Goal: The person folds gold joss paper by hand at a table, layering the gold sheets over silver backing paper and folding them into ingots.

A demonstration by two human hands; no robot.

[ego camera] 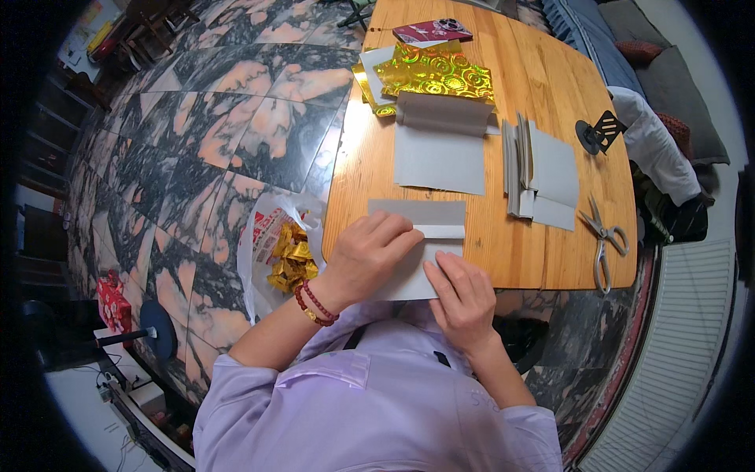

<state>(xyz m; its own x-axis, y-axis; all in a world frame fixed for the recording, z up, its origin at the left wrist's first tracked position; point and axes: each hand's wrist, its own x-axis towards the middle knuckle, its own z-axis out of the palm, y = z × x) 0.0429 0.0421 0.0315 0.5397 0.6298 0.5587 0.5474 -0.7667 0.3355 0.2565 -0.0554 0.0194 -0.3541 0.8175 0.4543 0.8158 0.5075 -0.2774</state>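
Observation:
Before me, at the table's near edge, lies a grey paper sheet [401, 283] with a narrow paler folded strip [439, 231] across it. My left hand [374, 251] bends over this fold, its curled fingertips touching the strip's left part and hiding it. Low on the sheet's right side rests my right hand [463, 295], fingertips on the paper and covering part of its edge. Just beyond is a pile of grey sheets [439, 162], with folded-over paper along its far side. To the right, a bundle of folded grey papers [519, 171] lies on more sheets [557, 159].
Metal scissors [601, 236] lie partly spread near the wooden table's [531, 259] right edge. Beyond are gold patterned foil sheets [436, 71], a patterned phone [433, 29] and a black stand [598, 133]. A plastic bag [250, 283] with folded gold pieces [292, 256] is at left.

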